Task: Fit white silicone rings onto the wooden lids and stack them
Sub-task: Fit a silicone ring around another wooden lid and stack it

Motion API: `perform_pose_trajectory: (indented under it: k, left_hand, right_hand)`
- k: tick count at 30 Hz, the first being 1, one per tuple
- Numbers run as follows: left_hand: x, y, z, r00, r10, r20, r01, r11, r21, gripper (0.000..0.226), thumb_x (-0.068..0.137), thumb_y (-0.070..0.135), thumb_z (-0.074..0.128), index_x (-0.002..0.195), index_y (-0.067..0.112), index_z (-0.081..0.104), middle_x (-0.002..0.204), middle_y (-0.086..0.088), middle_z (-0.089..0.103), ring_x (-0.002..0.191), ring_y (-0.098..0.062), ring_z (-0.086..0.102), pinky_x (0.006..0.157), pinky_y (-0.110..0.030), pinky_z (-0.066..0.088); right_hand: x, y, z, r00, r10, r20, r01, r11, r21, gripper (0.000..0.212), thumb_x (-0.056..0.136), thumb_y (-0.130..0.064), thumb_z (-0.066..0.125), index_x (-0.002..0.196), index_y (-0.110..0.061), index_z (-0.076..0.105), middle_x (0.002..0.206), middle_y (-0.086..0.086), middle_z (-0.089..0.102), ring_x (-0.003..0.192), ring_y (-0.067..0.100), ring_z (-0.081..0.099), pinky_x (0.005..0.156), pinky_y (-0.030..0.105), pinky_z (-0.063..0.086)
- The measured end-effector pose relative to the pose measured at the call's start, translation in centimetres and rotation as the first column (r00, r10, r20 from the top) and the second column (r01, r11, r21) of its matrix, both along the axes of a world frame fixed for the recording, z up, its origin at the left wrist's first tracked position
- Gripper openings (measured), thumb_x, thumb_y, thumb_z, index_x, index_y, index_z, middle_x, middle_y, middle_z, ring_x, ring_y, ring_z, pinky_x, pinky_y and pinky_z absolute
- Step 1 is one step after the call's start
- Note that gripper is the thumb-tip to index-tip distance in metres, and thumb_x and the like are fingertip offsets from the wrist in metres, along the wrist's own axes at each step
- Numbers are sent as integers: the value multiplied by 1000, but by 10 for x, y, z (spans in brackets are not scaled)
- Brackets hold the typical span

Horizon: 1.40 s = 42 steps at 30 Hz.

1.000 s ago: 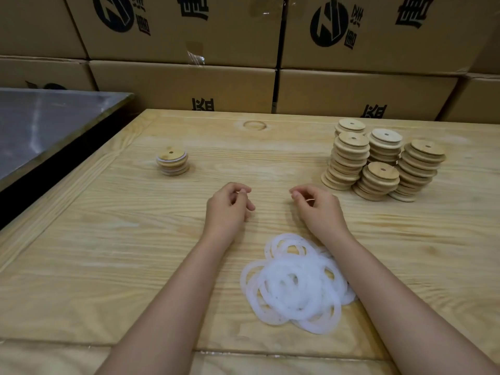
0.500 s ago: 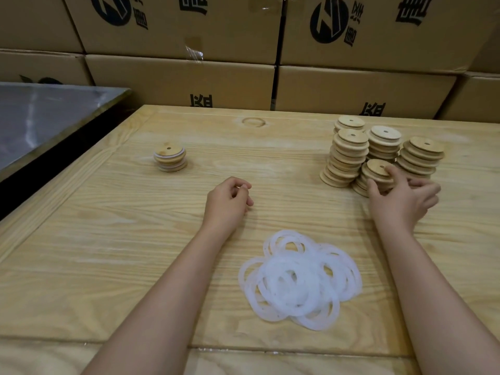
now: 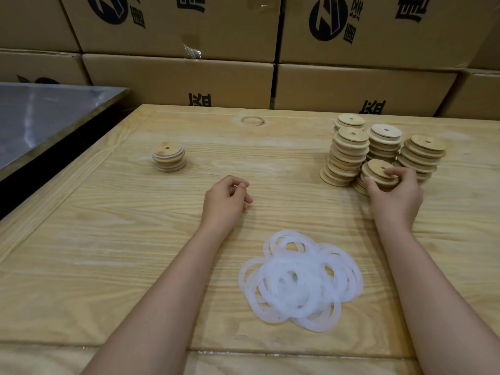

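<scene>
**Right hand (image 3: 395, 197) gripping the top lid (image 3: 377, 169) of the nearest stack; left hand (image 3: 226, 203) at rest.**
Thumb and curled fingers clasp the lid's rim from either side. Four more lid stacks (image 3: 349, 155) stand close together just behind it, at the right of the table (image 3: 108, 239). The left hand lies mid-table, fingers loosely curled, gripping nothing. The rings (image 3: 300, 280) lie heaped between the forearms. A short ringed stack (image 3: 168, 158) stands well apart, far left. Boxes (image 3: 176, 77) line the rear.
</scene>
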<state>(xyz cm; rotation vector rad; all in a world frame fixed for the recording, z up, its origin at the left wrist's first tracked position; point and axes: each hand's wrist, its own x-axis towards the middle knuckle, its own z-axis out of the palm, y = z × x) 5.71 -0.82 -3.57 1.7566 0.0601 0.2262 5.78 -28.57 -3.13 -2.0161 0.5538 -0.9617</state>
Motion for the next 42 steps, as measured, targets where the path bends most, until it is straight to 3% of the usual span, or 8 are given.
perform_pose_trajectory:
  k: [6, 10, 14, 18, 27, 35, 38, 42]
  left_hand:
    - [-1, -1, 2, 1000, -17, 12, 17, 998, -59, 19, 92, 10, 51, 81, 20, 62, 64, 0, 65, 48, -5, 54, 47, -14, 41]
    - [-7, -3, 8, 981, -185, 66, 194, 959, -205, 11, 95, 17, 54, 90, 13, 64, 67, -2, 67, 53, -12, 58, 46, -25, 48]
    - [-8, 1, 14, 938, -344, 28, 333, 881, -335, 37, 86, 43, 53, 105, 12, 62, 91, -7, 73, 73, -20, 69, 62, -32, 57]
    - [-8, 6, 15, 889, -458, 20, 432, 822, -371, 39, 78, 36, 60, 107, 11, 65, 90, -5, 72, 83, -17, 70, 68, -29, 58]
    - [-1, 0, 8, 935, -354, -26, 332, 898, -290, 18, 89, 5, 61, 105, 13, 62, 84, -3, 71, 77, -12, 70, 69, -24, 57]
    - [1, 1, 6, 923, -384, -4, 367, 886, -283, 18, 89, 7, 62, 102, 19, 63, 85, 0, 72, 82, -11, 70, 69, -22, 55]
    - [0, 2, 5, 917, -398, 8, 387, 886, -257, 18, 88, 6, 62, 101, 20, 63, 88, 0, 72, 83, -11, 69, 71, -22, 55]
    - [-2, 3, 6, 900, -435, 23, 431, 880, -200, 19, 89, 6, 61, 102, 18, 64, 91, -1, 71, 86, -12, 68, 79, -27, 56]
  right_hand:
    - [-9, 7, 7, 983, -42, 179, -2, 971, 238, 31, 79, -22, 74, 98, -23, 50, 113, 0, 59, 107, 17, 59, 94, 26, 47]
    - [-22, 35, 22, 908, 131, 399, -200, 970, 135, 33, 77, -15, 76, 91, -30, 49, 132, 2, 49, 120, 7, 51, 105, 25, 40]
    - [-35, 84, 22, 820, 532, 210, -470, 836, -284, 30, 74, -11, 78, 93, -15, 56, 127, -4, 49, 124, 16, 47, 105, 26, 35]
    - [-41, 113, 13, 677, 735, -28, -695, 627, -352, 29, 71, -8, 80, 90, -9, 59, 127, -2, 54, 122, 17, 49, 102, 24, 34]
    - [-27, 98, 9, 607, 778, -164, -782, 621, 53, 29, 78, -15, 76, 102, -26, 63, 104, -14, 61, 95, 5, 57, 76, 12, 46]
    - [-27, 73, 15, 243, 814, -527, -914, 374, 158, 9, 70, -28, 81, 75, -31, 75, 114, -17, 56, 113, -6, 42, 95, 8, 29]
    - [-27, 72, 13, 256, 837, -484, -912, 376, 167, 9, 73, -19, 80, 73, -24, 73, 108, -12, 61, 104, -7, 49, 88, 3, 33]
    - [-27, 74, 14, 317, 926, -206, -879, 368, 303, 8, 83, -6, 68, 80, -12, 66, 85, -1, 70, 81, 10, 65, 77, 19, 51]
